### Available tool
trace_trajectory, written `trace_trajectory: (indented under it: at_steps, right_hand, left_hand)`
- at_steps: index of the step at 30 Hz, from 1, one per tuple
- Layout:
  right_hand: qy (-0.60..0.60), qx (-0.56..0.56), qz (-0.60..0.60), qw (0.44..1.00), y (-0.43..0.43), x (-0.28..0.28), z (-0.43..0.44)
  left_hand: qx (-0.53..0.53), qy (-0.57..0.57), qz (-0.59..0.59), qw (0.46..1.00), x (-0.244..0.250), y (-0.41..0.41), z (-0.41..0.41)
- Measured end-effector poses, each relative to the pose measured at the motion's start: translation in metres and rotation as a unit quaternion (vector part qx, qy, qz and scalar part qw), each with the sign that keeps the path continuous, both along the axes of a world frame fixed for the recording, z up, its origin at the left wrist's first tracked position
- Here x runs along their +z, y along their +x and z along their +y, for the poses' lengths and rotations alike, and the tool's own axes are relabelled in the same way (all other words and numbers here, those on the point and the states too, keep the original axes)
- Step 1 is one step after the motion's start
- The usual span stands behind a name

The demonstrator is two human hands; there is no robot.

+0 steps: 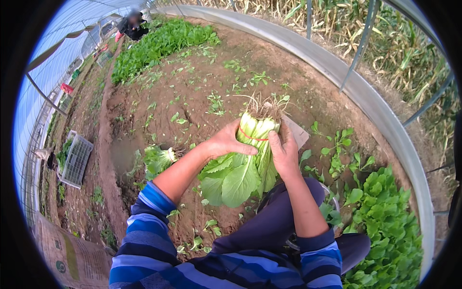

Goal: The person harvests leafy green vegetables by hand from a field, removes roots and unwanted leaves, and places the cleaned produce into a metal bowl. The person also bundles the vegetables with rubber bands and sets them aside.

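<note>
A bunch of leafy greens (234,180) is held up between both hands, its soil-covered roots (265,106) pointing away from me and its leaves towards me. A red band (252,136) circles the pale stems. My left hand (232,139) grips the bunch from the left, thumb across the stems just below the band. My right hand (285,150) holds its right side, thumb at the band. Behind the right hand, a flat pale board (297,133) shows in part. Another bundle of greens (157,159) lies on the soil beyond my left forearm.
Growing greens (386,224) stand at the right, with another patch (158,43) farther off. A white plastic crate (77,159) lies at the left, near a printed sack (72,253). A person (133,27) crouches far away. A low plastic wall (325,65) curves along the right.
</note>
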State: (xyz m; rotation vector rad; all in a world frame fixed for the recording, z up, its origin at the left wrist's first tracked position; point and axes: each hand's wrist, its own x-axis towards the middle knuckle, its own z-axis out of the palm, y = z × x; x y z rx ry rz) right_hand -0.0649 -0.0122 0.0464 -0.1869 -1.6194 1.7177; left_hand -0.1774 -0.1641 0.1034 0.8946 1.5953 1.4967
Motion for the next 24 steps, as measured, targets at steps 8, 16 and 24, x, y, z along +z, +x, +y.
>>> trace_trajectory:
  at_steps: [8, 16, 24]
  right_hand:
    - [0.433, -0.177, -0.008, 0.884, 0.034, 0.023, -0.005]
    - [0.540, -0.197, -0.032, 0.818, 0.036, 0.020, -0.001]
    - [0.542, -0.165, -0.017, 0.824, 0.030, 0.016, 0.008]
  left_hand:
    - [0.002, -0.023, -0.033, 0.999, -0.009, 0.005, 0.006]
    - [0.023, -0.030, 0.008, 0.999, -0.018, 0.008, 0.012]
    - [0.035, -0.057, 0.039, 0.997, -0.036, 0.001, 0.018]
